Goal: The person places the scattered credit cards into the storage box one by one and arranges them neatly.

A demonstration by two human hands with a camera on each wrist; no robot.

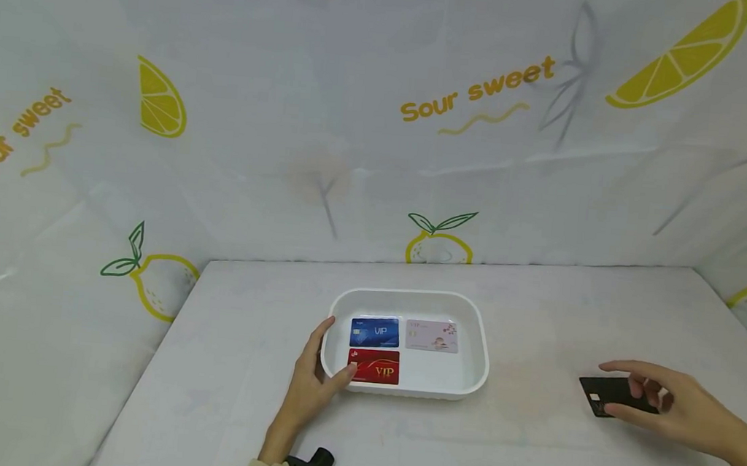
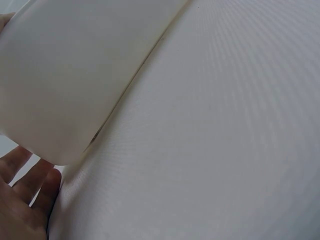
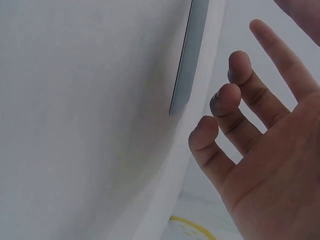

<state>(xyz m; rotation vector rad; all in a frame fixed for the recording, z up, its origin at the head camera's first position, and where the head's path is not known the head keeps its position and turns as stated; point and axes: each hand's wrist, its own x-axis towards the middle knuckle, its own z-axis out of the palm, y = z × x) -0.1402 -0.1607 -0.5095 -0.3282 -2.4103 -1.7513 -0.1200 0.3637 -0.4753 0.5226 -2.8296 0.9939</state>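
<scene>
Nearest us, our right hand [image 1: 675, 410] rests low on the worktop [image 1: 529, 435] at the right, its thumb and fingers pinching a black card [image 1: 614, 397] that it holds just above the surface. From the right wrist view the card [image 3: 187, 65] shows only as a thin edge, with our fingers [image 3: 235, 100] spread loosely beside it. Well to the left, our left hand [image 1: 312, 382] grips the near left corner of a white tray [image 1: 479, 344], thumb hooked over the rim and fingers along the outer wall. Inside the tray lie three cards flat: a red card [image 1: 376, 367] closest, a blue card [image 1: 375, 331] behind it, and a pale pink card [image 1: 432, 336] beside the blue. Beyond hangs a lemon-printed backdrop [image 1: 382, 117].
</scene>
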